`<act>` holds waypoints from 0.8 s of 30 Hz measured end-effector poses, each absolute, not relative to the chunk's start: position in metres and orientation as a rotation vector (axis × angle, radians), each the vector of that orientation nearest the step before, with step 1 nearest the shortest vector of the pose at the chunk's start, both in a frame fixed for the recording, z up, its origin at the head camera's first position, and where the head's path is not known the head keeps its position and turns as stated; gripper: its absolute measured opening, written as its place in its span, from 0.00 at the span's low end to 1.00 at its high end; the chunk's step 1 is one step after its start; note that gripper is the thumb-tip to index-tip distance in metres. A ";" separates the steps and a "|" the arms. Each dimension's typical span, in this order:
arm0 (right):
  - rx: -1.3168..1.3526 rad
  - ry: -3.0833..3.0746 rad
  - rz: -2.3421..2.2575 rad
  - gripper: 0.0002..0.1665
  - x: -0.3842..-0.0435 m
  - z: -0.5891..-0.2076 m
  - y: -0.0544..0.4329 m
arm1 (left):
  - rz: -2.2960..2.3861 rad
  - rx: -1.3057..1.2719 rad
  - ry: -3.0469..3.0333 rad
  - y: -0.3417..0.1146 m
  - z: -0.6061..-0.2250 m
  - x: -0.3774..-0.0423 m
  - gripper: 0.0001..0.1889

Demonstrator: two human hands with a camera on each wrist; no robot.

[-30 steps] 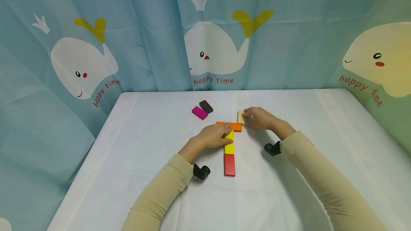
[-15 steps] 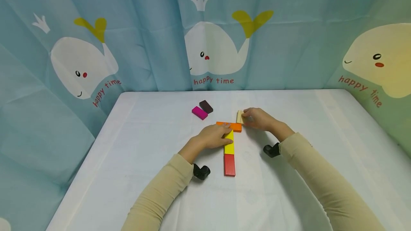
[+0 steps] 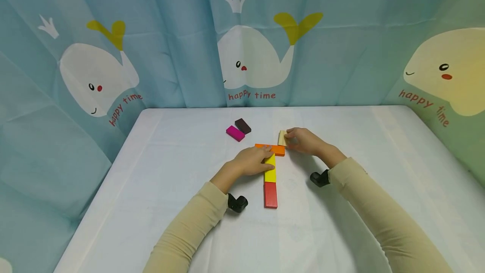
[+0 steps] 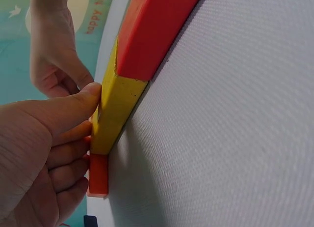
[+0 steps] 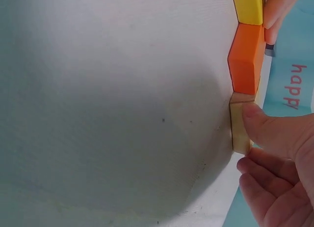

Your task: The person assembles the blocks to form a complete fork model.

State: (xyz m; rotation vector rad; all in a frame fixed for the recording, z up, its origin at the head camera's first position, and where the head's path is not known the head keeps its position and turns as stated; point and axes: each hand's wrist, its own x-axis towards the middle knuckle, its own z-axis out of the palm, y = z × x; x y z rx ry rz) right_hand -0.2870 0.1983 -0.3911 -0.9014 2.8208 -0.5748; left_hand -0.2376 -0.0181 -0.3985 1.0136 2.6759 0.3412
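Note:
My right hand (image 3: 306, 140) pinches a cream wooden block (image 3: 281, 138) at the far right end of an orange block (image 3: 279, 151). In the right wrist view the thumb lies on the near face of the cream block (image 5: 239, 128), which meets the orange block (image 5: 245, 60) at its corner. My left hand (image 3: 250, 161) rests on the yellow block (image 3: 270, 175) and the orange block, thumb on the yellow and fingers reaching the orange. A red block (image 3: 270, 195) adjoins the yellow one's near end. Yellow and red form a line, with orange crosswise at its top.
A magenta block (image 3: 235, 133) and a dark brown block (image 3: 243, 126) lie close together beyond the left hand. White cloth covers the table (image 3: 170, 146). A blue curtain (image 3: 182, 54) with printed whales hangs behind its back edge.
My right hand has shifted slightly left with the cream block, which now sits closer to the orange block's far right corner. The left hand and the other blocks stay put.

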 end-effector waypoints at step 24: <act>-0.840 2.833 -0.543 0.22 -0.287 -0.390 0.191 | 0.357 1.015 2.672 -0.019 -0.398 -0.238 0.28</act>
